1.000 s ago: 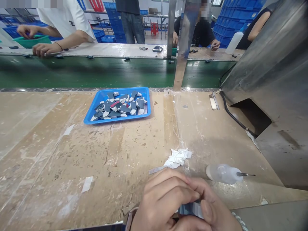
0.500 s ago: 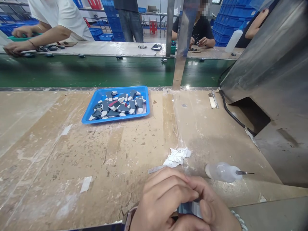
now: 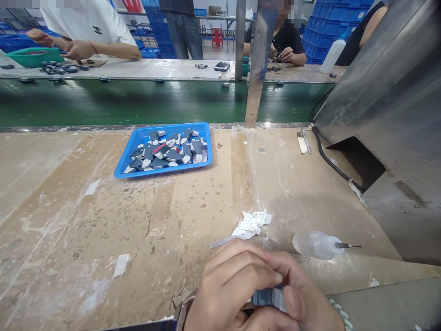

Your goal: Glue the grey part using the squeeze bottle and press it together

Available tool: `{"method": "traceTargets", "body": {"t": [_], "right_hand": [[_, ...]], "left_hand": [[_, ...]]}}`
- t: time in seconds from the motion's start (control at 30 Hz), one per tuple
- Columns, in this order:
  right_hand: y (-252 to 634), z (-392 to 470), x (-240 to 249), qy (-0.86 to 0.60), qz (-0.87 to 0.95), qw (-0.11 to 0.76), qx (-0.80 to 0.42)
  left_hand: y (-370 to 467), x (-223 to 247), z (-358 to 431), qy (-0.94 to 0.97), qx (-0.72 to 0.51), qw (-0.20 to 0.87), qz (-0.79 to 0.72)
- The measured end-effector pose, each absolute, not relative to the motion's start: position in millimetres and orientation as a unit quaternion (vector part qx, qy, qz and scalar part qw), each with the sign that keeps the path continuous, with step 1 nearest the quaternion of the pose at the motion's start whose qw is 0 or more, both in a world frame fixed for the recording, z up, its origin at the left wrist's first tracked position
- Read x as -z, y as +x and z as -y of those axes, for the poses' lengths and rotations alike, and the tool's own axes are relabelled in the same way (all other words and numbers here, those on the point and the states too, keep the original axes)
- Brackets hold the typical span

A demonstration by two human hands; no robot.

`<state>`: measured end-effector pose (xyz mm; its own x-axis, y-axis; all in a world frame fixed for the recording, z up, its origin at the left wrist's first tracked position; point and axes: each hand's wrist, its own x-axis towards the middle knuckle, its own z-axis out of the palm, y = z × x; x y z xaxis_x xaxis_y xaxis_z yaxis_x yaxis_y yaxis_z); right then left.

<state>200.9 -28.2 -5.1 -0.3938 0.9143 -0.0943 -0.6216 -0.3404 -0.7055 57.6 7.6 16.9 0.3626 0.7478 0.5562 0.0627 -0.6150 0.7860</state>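
Note:
At the bottom of the head view, my left hand and my right hand are pressed together around a small dark blue-grey and white part. Fingers of both hands cover much of it. Just beyond my knuckles lie a crumpled white cloth and a flat metal strip. To the right of my hands a translucent bottle with a thin dark nozzle rests on its side. A blue tray farther back holds several dark grey and white parts, one with red on it.
Behind the tray runs a green conveyor belt carrying small parts. A metal post rises at the table's far edge. At right stand a metal housing and black cable. People sit across the belt; a blade lies back right.
My hands keep their grip on the part, with almost no movement. The view has shifted slightly. Parts on the belt have moved left, and the person at upper left has drawn their hands back.

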Motion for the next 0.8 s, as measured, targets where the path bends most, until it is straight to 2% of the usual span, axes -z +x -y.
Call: {"method": "traceTargets", "body": {"t": [0.37, 0.6, 0.8], "right_hand": [[202.8, 29.2, 1.9, -0.275, 0.303, 0.483, -0.775], [200.8, 28.8, 5.1, -0.249, 0.307, 0.505, -0.767], [203.3, 34.7, 8.5, -0.265, 0.302, 0.485, -0.777]], "left_hand": [[56.9, -18.5, -8.0, 0.754, -0.496, 0.339, -0.267], [57.8, -18.6, -6.7, 0.749, -0.498, 0.340, -0.273], [55.9, -19.3, -10.6, 0.762, -0.494, 0.337, -0.248]]}}
